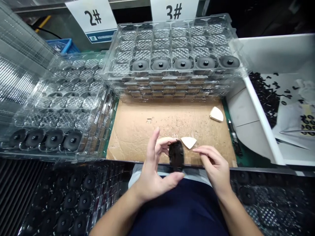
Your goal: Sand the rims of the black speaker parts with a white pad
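Note:
My left hand grips a black round plastic part by its edges, between the thumb below and the fingers above. The part is turned nearly edge-on and somewhat blurred. To its right, my right hand has its fingers bent together and its fingertips close to a white wedge-shaped pad on the cardboard sheet. Whether those fingertips pinch something small cannot be made out. A second white wedge, apparently a small stack, lies farther right on the cardboard.
Stacked clear trays stand at the back, their front row holding several black round parts. More clear trays stand at left. A white bin at right contains small black pieces and tweezers. A black pen lies beside the cardboard.

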Available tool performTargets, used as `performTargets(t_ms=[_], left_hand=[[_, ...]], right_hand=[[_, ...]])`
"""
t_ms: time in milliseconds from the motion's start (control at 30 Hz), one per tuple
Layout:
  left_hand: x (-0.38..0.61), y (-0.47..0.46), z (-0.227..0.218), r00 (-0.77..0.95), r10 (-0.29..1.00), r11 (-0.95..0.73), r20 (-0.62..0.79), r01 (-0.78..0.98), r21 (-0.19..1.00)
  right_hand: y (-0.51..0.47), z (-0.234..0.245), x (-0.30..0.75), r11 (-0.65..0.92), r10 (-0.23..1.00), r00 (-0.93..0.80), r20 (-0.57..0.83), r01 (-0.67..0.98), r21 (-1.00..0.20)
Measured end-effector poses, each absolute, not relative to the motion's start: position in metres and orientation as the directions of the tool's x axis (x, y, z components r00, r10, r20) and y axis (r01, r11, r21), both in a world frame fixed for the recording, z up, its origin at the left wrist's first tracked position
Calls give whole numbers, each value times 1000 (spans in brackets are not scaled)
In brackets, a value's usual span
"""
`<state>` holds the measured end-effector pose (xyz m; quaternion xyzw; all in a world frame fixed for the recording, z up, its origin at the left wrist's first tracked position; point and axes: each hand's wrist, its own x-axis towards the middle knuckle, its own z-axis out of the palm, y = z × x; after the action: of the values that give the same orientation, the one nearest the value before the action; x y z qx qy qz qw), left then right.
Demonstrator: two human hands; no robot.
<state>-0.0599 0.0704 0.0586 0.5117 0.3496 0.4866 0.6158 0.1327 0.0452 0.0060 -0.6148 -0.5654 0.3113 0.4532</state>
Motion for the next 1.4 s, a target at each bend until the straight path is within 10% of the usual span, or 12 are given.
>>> performTargets(t_ms=[300, 867, 1400], left_hand=[[-56, 69, 66, 347, 864, -442, 364, 178, 879], [-70, 62, 73, 601, 799, 44, -17, -31, 999], [-74, 59, 65, 500, 857, -98, 123, -75, 992]], right_hand=[[45, 54, 128, 176, 962, 187, 198, 130, -976], [64, 94, 127, -411, 818, -536, -211, -287, -865], [44, 78, 119, -279, 941, -294, -169, -388, -878]])
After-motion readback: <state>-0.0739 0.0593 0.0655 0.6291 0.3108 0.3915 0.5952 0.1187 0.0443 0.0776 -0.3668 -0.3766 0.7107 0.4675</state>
